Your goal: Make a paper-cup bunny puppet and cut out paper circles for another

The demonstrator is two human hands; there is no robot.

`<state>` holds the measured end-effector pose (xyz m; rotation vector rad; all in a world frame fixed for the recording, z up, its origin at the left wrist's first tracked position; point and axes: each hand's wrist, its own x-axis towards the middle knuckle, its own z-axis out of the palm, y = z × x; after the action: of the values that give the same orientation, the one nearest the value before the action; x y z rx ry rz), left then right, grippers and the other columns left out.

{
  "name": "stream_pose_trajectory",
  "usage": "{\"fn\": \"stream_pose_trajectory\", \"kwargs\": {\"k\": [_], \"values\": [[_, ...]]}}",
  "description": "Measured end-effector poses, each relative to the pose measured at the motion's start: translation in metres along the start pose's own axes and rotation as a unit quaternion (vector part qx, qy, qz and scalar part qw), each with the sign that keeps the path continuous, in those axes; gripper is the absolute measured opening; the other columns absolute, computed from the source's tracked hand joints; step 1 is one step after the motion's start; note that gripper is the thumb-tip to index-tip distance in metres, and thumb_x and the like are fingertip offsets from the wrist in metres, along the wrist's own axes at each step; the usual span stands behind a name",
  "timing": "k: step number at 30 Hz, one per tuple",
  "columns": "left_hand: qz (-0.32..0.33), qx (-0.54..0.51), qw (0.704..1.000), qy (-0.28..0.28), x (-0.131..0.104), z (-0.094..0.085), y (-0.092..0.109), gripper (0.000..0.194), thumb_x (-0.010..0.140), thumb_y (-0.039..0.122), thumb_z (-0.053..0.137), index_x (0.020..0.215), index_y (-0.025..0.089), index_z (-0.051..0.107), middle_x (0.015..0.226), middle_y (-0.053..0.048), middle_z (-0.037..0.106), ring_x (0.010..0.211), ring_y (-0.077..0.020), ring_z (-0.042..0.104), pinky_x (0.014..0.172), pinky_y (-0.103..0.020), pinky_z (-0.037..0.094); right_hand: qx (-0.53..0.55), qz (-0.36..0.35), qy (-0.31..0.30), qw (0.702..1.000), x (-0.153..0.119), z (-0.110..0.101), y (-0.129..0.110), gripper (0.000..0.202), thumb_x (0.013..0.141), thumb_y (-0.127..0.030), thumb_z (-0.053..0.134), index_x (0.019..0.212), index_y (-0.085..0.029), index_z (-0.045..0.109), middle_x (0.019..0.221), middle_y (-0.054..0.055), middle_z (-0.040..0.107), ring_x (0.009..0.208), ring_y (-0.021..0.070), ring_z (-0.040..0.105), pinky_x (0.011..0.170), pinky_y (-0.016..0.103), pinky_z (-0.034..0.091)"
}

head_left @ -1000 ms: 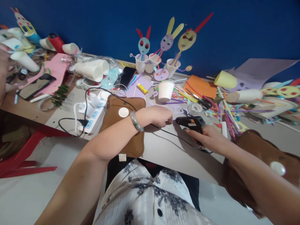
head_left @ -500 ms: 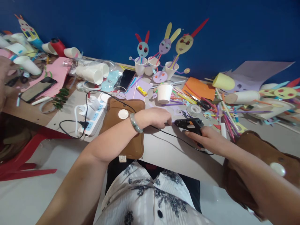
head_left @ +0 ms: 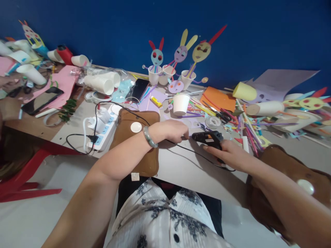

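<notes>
Co-worker's hand [head_left: 9,82] at far left sits lower than in the earlier frame; otherwise the hold is unchanged. Black glue gun [head_left: 208,138] is over the desk [head_left: 181,160], nozzle pointing left at the left hand's fingertips, barrel axis running crosswise. Right hand [head_left: 229,151] is closed around its handle. Left hand [head_left: 173,131] has its fingers curled together just beside the nozzle; whether they grip anything cannot be told. Bare surface extends from the gun to the near edge; scissors [head_left: 221,115], tape roll [head_left: 213,122] and paper cup [head_left: 181,104] crowd the far side
</notes>
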<state>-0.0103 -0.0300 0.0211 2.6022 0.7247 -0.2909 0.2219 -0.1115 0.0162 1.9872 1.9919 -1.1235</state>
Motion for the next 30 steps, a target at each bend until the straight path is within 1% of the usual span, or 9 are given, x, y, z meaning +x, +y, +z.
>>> {"fn": "stream_pose_trajectory", "kwargs": {"k": [3, 7, 10, 13, 17, 20, 22, 25, 30], "values": [[-0.002, -0.004, 1.000, 0.001, 0.000, 0.000, -0.001, 0.043, 0.084, 0.016, 0.059, 0.121, 0.025, 0.077, 0.111, -0.008, 0.079, 0.091, -0.0224, 0.070, 0.074, -0.030, 0.047, -0.006, 0.025, 0.005, 1.000, 0.000, 0.000, 0.001, 0.064, 0.093, -0.062, 0.047, 0.045, -0.021, 0.054, 0.052, 0.010, 0.064, 0.052, 0.0198, 0.060, 0.061, 0.032, 0.044], [-0.002, -0.008, 1.000, 0.001, 0.001, 0.000, -0.001, 0.043, 0.084, 0.016, 0.058, 0.122, 0.025, 0.077, 0.113, -0.009, 0.079, 0.091, -0.0233, 0.070, 0.074, -0.031, 0.047, 0.010, -0.004, 0.002, 1.000, -0.002, 0.001, 0.001, 0.064, 0.094, -0.063, 0.046, 0.046, -0.022, 0.054, 0.050, 0.009, 0.062, 0.051, 0.0198, 0.059, 0.060, 0.033, 0.043], [0.007, -0.003, 1.000, -0.004, 0.001, 0.000, -0.001, 0.043, 0.085, 0.016, 0.058, 0.122, 0.024, 0.077, 0.112, -0.010, 0.079, 0.091, -0.0234, 0.070, 0.072, -0.031, 0.046, -0.008, 0.008, 0.021, 1.000, 0.001, 0.003, 0.001, 0.062, 0.095, -0.059, 0.046, 0.046, -0.022, 0.054, 0.049, 0.010, 0.061, 0.051, 0.0205, 0.059, 0.060, 0.034, 0.044], [-0.002, -0.006, 1.000, -0.004, 0.001, 0.000, -0.001, 0.046, 0.085, 0.017, 0.058, 0.128, 0.026, 0.075, 0.113, -0.009, 0.079, 0.090, -0.0229, 0.070, 0.072, -0.030, 0.045, -0.015, 0.002, 0.026, 1.000, 0.005, 0.006, 0.007, 0.059, 0.094, -0.059, 0.047, 0.048, -0.023, 0.054, 0.051, 0.009, 0.061, 0.052, 0.0214, 0.060, 0.059, 0.035, 0.045], [-0.011, -0.025, 1.000, 0.010, 0.001, 0.001, -0.002, 0.041, 0.083, 0.016, 0.062, 0.120, 0.025, 0.077, 0.111, -0.008, 0.079, 0.089, -0.0221, 0.070, 0.073, -0.029, 0.046, -0.030, 0.009, 0.064, 0.997, 0.002, 0.009, 0.020, 0.057, 0.093, -0.065, 0.045, 0.051, -0.025, 0.048, 0.049, 0.008, 0.057, 0.051, 0.0220, 0.056, 0.057, 0.036, 0.043], [-0.011, -0.033, 0.999, 0.023, 0.000, 0.001, -0.004, 0.038, 0.082, 0.016, 0.064, 0.116, 0.024, 0.079, 0.110, -0.008, 0.079, 0.090, -0.0223, 0.071, 0.073, -0.028, 0.046, -0.079, 0.011, 0.137, 0.987, -0.008, 0.014, 0.021, 0.048, 0.094, -0.062, 0.044, 0.064, -0.025, 0.053, 0.056, 0.009, 0.059, 0.056, 0.0245, 0.058, 0.059, 0.037, 0.041], [-0.013, -0.022, 0.999, 0.020, -0.002, 0.000, -0.006, 0.038, 0.082, 0.015, 0.063, 0.115, 0.024, 0.079, 0.112, -0.008, 0.079, 0.091, -0.0224, 0.071, 0.072, -0.028, 0.045, -0.127, 0.016, 0.159, 0.979, -0.014, 0.020, 0.016, 0.037, 0.096, -0.056, 0.045, 0.085, -0.023, 0.059, 0.066, 0.010, 0.064, 0.063, 0.0274, 0.062, 0.061, 0.037, 0.040], [-0.028, -0.001, 1.000, 0.008, -0.005, -0.004, -0.006, 0.038, 0.081, 0.013, 0.060, 0.113, 0.023, 0.080, 0.109, -0.009, 0.079, 0.088, -0.0221, 0.070, 0.067, -0.030, 0.043, -0.207, 0.047, 0.135, 0.968, -0.022, 0.027, 0.006, 0.037, 0.098, -0.051, 0.045, 0.110, -0.017, 0.056, 0.078, 0.014, 0.071, 0.072, 0.0316, 0.068, 0.063, 0.037, 0.040], [-0.038, 0.012, 0.999, 0.010, -0.010, -0.010, -0.007, 0.032, 0.080, 0.014, 0.059, 0.100, 0.022, 0.082, 0.096, -0.010, 0.079, 0.079, -0.0220, 0.069, 0.064, -0.031, 0.041, -0.280, 0.013, 0.076, 0.957, -0.032, 0.020, -0.002, 0.046, 0.091, -0.067, 0.056, 0.091, -0.022, 0.063, 0.087, 0.014, 0.075, 0.082, 0.0337, 0.071, 0.062, 0.036, 0.039]]}}
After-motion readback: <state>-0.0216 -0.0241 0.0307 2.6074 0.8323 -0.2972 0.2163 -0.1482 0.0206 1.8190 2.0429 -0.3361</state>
